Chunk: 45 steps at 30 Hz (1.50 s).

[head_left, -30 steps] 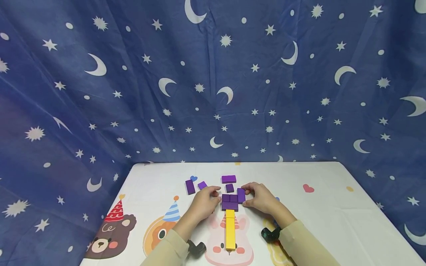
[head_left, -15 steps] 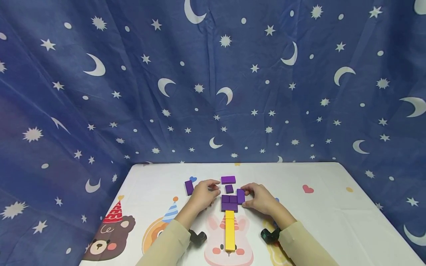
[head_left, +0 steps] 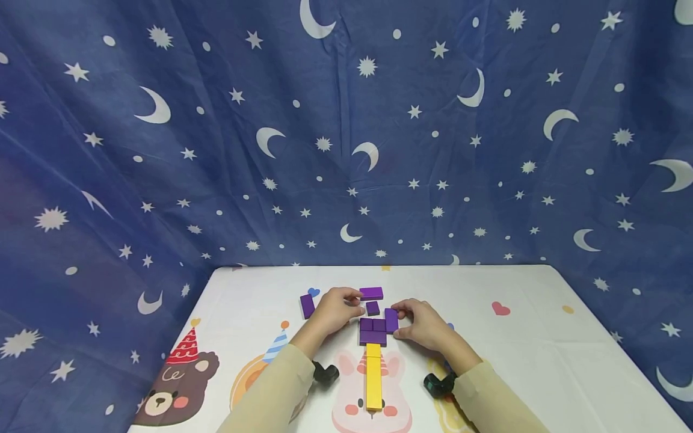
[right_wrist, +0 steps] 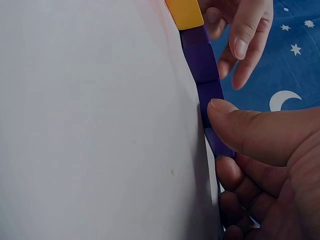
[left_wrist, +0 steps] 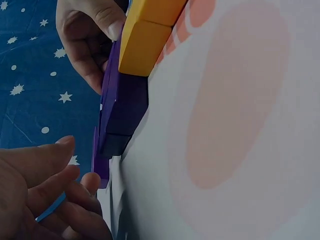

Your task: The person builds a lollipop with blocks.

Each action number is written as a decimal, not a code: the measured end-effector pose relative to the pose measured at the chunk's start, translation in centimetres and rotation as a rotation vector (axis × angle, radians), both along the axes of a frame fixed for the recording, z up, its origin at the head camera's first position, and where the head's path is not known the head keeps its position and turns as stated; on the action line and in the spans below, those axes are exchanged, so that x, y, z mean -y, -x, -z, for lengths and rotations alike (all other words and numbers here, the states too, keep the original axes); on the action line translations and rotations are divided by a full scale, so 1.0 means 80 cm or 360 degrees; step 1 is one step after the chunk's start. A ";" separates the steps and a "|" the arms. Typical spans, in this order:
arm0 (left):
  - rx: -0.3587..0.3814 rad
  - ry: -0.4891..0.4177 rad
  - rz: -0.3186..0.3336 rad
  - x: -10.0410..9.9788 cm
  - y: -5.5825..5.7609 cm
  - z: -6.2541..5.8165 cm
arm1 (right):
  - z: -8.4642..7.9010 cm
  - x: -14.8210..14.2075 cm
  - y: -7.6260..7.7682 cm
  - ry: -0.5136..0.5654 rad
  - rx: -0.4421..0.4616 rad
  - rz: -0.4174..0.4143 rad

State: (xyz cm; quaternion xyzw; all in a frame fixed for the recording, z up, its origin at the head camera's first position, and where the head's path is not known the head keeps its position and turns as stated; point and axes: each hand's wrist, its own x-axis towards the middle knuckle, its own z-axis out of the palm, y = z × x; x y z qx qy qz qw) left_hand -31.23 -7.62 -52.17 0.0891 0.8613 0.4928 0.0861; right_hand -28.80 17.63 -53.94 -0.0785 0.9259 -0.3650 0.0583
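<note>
My right hand point(head_left: 425, 325) pinches a purple block point(head_left: 391, 321) lengthwise between thumb and fingers, at the right side of a group of purple blocks point(head_left: 373, 337). A row of yellow blocks point(head_left: 373, 379) runs from that group toward me. My left hand point(head_left: 334, 312) is beside the left end of a far purple block point(head_left: 372, 293); whether it touches cannot be told. In the left wrist view, no block shows between the fingers of the left hand point(left_wrist: 45, 192). A small dark purple block point(head_left: 372, 308) lies between the far block and the group.
A dark purple block point(head_left: 307, 307) lies left of my left hand. The white tablecloth point(head_left: 530, 355) bears printed animals and hearts. A blue curtain point(head_left: 346, 132) with moons and stars hangs behind the table. Black wrist devices point(head_left: 326, 374) sit below both hands.
My left hand has moved away and to the right, toward the far purple block. It now covers the spot where a small lighter purple block lay. My right hand stays on its block.
</note>
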 end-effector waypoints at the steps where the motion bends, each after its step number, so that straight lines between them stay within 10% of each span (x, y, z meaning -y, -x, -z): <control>1: -0.0007 0.0006 0.0012 0.000 0.002 0.000 | 0.000 0.000 0.000 0.0000 0.0005 0.0002; 45: -0.0052 0.0273 0.0084 -0.027 0.015 -0.006 | 0.003 -0.002 0.001 0.0005 0.0000 -0.0008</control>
